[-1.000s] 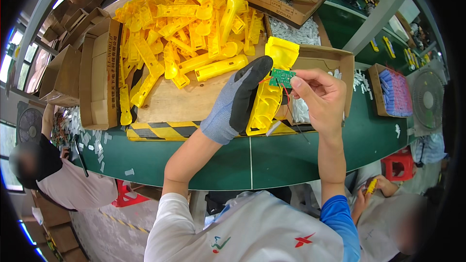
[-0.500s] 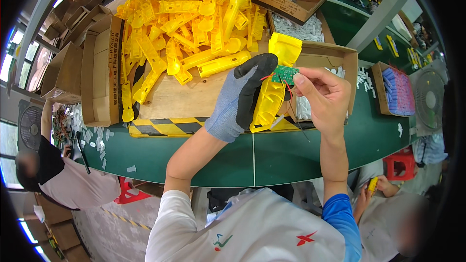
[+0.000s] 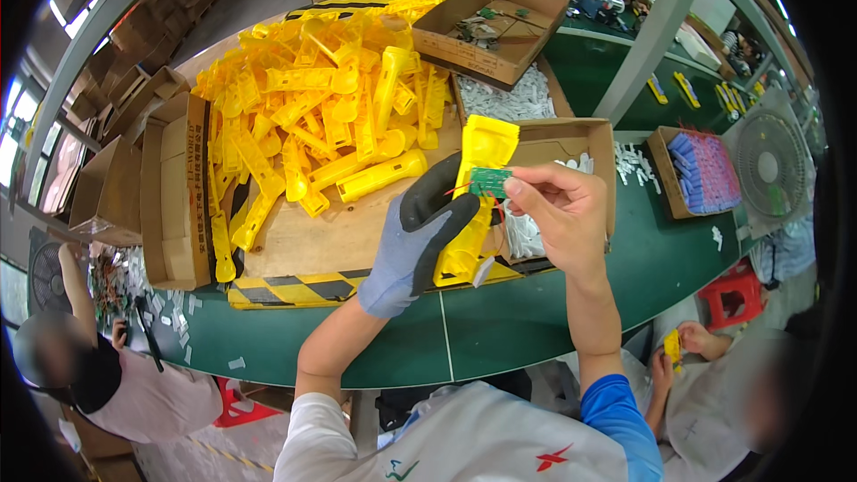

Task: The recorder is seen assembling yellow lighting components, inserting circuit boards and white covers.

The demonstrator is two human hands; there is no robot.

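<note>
My left hand [image 3: 403, 245], in a grey glove with black palm and fingers, is wrapped round a yellow plastic casing [image 3: 490, 137]. The casing is tilted, its hollow side toward me. Bare thumb and fingers of my right hand [image 3: 564, 216] pinch a small green circuit board [image 3: 488, 181] by its right end. The board lies across the middle of the casing, close to the gloved fingers; whether it touches the casing I cannot tell. Thin red wires run from the board. A small white piece [image 3: 483, 271] hangs at the casing's lower end.
A heap of yellow casings [image 3: 312, 107] covers the wooden board [image 3: 295, 245] with striped edges. Cartons hold white parts [image 3: 513, 94], circuit boards [image 3: 486, 27] and wrapped blue-purple cells [image 3: 696, 178]. A fan [image 3: 769, 156] stands right. Co-workers sit at both sides.
The whole view has shifted. The circuit board now lies more across the casing's middle, and the gloved thumb reaches over the casing. Both hands keep their hold.
</note>
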